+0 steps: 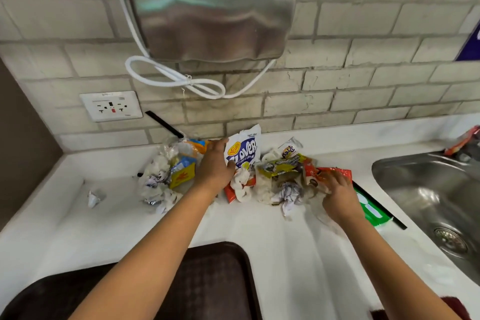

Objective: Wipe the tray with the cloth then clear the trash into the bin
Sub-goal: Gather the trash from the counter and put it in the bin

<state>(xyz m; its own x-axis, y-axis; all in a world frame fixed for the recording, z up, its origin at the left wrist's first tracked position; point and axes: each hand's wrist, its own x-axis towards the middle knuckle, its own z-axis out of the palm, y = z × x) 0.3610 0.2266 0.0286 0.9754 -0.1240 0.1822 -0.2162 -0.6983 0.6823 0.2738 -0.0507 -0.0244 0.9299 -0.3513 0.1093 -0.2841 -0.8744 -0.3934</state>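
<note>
White counter (272, 241) under brick wall; crumpled trash pile (166, 176) just left of left hand (214, 163), which grips the chips bag (244, 152); right hand (335, 189) pinches an orange wrapper (337, 173); brown tray (215, 280) lies nearer, below both wrists.

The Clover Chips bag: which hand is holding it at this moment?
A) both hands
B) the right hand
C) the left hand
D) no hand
C: the left hand grips the Clover Chips bag at its left edge, while the right hand is on the orange wrapper.
</note>
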